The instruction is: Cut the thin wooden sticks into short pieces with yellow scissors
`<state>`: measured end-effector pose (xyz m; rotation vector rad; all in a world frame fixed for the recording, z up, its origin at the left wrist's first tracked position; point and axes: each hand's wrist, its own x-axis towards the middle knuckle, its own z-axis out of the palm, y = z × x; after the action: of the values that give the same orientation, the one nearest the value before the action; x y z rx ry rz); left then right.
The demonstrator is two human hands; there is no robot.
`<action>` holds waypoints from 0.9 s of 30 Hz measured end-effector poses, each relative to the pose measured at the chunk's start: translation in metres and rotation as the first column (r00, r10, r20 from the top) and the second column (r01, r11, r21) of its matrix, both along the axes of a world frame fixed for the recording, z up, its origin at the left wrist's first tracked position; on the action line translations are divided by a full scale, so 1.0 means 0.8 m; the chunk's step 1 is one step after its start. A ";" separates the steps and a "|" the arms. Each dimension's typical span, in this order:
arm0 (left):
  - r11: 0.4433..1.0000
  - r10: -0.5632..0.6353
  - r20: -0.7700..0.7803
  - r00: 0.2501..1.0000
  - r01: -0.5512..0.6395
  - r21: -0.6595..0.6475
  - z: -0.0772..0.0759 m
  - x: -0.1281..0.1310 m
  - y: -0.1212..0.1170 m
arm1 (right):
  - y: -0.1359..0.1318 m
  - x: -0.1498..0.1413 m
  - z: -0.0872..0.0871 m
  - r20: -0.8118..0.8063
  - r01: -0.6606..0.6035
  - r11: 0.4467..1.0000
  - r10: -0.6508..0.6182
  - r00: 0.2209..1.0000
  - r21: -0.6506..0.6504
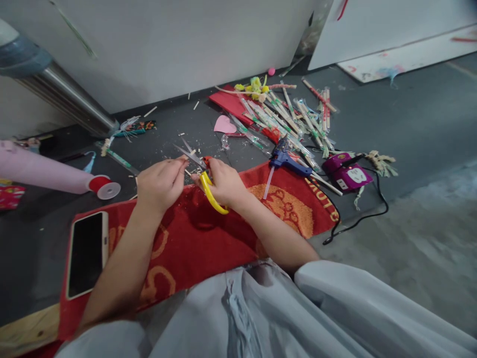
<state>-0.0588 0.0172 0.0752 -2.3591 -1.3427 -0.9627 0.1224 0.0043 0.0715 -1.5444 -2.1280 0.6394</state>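
Note:
My right hand (224,184) grips a pair of scissors (212,196) with yellow handles. The blades are parted and point away from me to the left, near the fingertips of my left hand (160,181). Those fingers are pinched together; what is between them is too small to make out. A short pale stick end and a bit of red show near the scissors, partly hidden by my right fingers. Both hands are above the far edge of a red towel (208,248) with orange patterns. Small pale scraps lie on the dark surface just beyond.
A blue glue gun (288,163) rests at the towel's right, beside a purple power socket (345,171) with a black cord. Wrapped chopsticks (285,117) pile up behind. A phone (87,253) lies left, near a red ribbon spool (106,187). A metal post (74,84) stands back left.

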 end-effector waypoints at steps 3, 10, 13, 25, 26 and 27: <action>1.000 0.017 -0.019 1.000 -0.016 0.022 -0.002 0.000 0.001 | -0.001 0.001 0.004 0.027 0.006 1.000 -0.005 1.000 -0.029; 1.000 0.009 -0.010 1.000 -0.009 0.029 -0.001 0.001 0.000 | -0.004 0.003 0.016 0.068 0.013 0.996 -0.007 0.998 -0.091; 1.000 0.007 -0.020 1.000 -0.006 0.022 -0.002 0.000 0.001 | -0.005 0.003 0.019 0.083 0.019 0.994 -0.010 0.997 -0.111; 0.994 -0.066 0.029 0.997 0.063 0.085 0.007 0.020 -0.017 | 0.010 0.009 0.006 -0.080 0.117 0.988 -0.126 0.989 -0.105; 0.988 -0.121 0.047 0.992 0.116 0.102 0.007 0.025 -0.021 | 0.012 0.011 0.006 -0.106 0.133 0.984 -0.145 0.984 -0.120; 0.980 -0.171 0.064 0.983 0.163 0.117 0.006 0.031 -0.024 | 0.013 0.013 0.006 -0.138 0.143 0.980 -0.162 0.977 -0.135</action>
<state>-0.0340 -0.0022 0.0801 -2.4026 -1.0974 -1.1515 0.1324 0.0144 0.0766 -1.6526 -1.8709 0.8193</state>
